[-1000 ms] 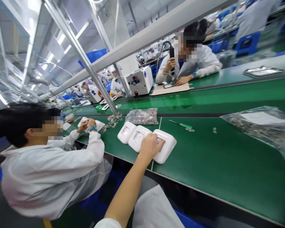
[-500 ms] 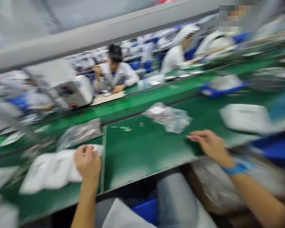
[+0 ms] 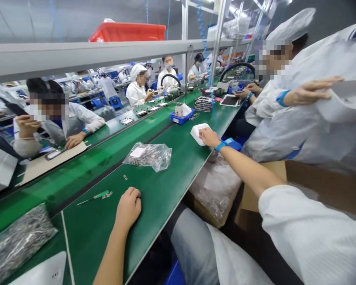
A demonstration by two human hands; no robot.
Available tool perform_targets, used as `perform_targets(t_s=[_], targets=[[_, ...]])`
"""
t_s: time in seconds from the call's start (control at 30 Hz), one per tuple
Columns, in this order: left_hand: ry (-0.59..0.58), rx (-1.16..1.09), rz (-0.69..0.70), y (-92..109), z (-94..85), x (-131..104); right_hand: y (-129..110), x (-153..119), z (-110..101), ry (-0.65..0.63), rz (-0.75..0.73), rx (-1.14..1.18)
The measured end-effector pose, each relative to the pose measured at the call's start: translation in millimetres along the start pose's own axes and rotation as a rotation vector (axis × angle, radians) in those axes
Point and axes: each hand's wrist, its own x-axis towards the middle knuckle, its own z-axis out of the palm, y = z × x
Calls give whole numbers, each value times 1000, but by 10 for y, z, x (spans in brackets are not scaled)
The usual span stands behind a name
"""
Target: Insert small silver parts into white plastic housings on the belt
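Observation:
My right hand (image 3: 209, 136) is stretched far forward along the bench, its fingers closed at the inside edge of a white plastic shell (image 3: 195, 132). The fingertips are partly hidden in the shell's hollow. My left hand (image 3: 129, 206) lies on the green bench top with its fingers curled in, and nothing shows in it. Left of it is a thin green-handled tool (image 3: 101, 195) beside small metal pieces (image 3: 107, 194). Beyond my left hand sits a clear plastic bag (image 3: 150, 155) of small parts. Another white shell (image 3: 43, 271) shows at the lower left.
A filled bag (image 3: 20, 239) lies at the left. A blue tray (image 3: 182, 115) holding a bottle stands beyond the right hand. Opposite, a co-worker (image 3: 56, 122) bends over the line. At the right, another person's hand (image 3: 310, 93) holds a white container. A carton (image 3: 264, 186) stands below.
The view has swung right. My left hand has left the row of white shells and now rests on the bench. My right hand has reached forward to the white shell.

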Motion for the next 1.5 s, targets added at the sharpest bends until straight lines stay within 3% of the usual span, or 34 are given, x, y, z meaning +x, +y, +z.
perform_targets(t_s=[0.13,0.27,0.47,0.63,0.7,0.8,0.9,1.03,1.13,1.23,1.37,1.5], targets=[[-13,80,20,33,7,-29,-219,-123,-66,-190,-222,-134],[2,83,14,69,25,-36,-829,-505,-76,-322,-463,-192],[136,38,-108,-41,-6,-116,-1852,-1046,-138,-435,-757,-248],[187,-30,-304,-184,-41,-171,-2340,-1147,-62,-502,-850,-58],[190,-61,-334,-226,-35,-174,-2426,-1117,-16,-507,-841,106],[190,-83,-321,-263,-10,-160,-2442,-1038,21,-416,-808,315],[209,-112,-288,-253,4,-146,-2378,-956,30,-343,-793,364],[264,-174,-162,-95,-32,-162,-2310,-902,21,-357,-812,226],[326,-248,163,116,-74,-201,-2311,-904,-13,-360,-865,75],[268,-251,437,275,-101,-236,-2336,-903,-51,-369,-943,-39],[116,-238,453,300,-124,-257,-2367,-873,-39,-398,-1000,-139],[83,-287,429,264,-131,-265,-2395,-848,11,-407,-990,-201]])
